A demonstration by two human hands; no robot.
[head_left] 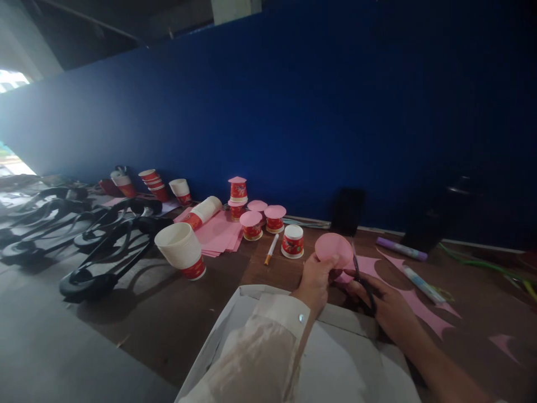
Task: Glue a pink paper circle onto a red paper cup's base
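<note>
While held up just over the table [258, 271], fully in view except at the near margin: one pink paper disc [334, 250], flat, round, apparently thin. Handling, by judgement: very light, flexible, easily creased or torn, scarcely slippery; best taken at the rim, between thumb and fingertips, with only mild pressure.

Left hand [315, 277]: closed in a pinch on the disc's near edge, thumb on top, fingers beneath. Right hand [384, 305]: wrapped around dark scissors [367, 294], blades upward beside the disc's right edge; contact and blade gap not possible to tell.

Right of the hands: pink paper offcuts [419, 308] with curved edges; one purple tube [401, 249]; one pale tube [422, 284]. Left of the disc: one inverted red cup [292, 243], bare white base uppermost; one white marker [272, 249] with orange end; several disc-topped red cups [252, 232], one stacked on another.

Farther left: pink sheets [218, 235], partly under a lying cup stack [205, 211]; one upright stack of white-and-red cups [180, 249]; black strapped gear [117, 246], purpose unclear. Beneath the forearms: white cardboard [348, 358]. Behind everything: blue partition [293, 112].
</note>
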